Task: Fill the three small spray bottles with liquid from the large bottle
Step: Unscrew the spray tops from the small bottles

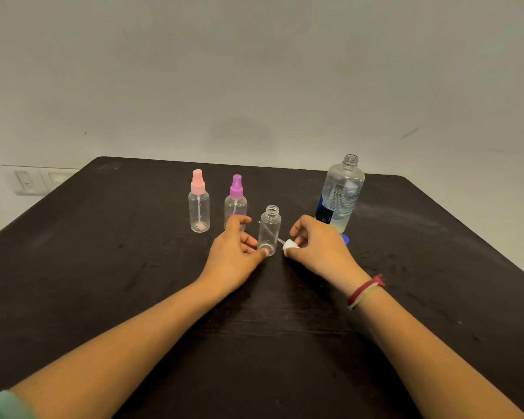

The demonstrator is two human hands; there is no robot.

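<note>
Three small clear spray bottles stand on the black table (103, 267). The pink-capped bottle (199, 207) and the purple-capped bottle (236, 204) are closed and look empty. The third small bottle (269, 231) stands uncapped and empty in the middle. My left hand (236, 252) is beside its base, thumb tip touching it, fingers loosely curled. My right hand (318, 246) pinches the white spray cap (291, 245), its dip tube pointing toward the open bottle. The large clear bottle (341, 195) stands uncapped at the back right, holding a little liquid at its bottom.
A blue cap (345, 239) lies on the table behind my right hand, partly hidden. A grey wall rises behind the table, with a white socket plate (37, 179) at the left. A red band circles my right wrist.
</note>
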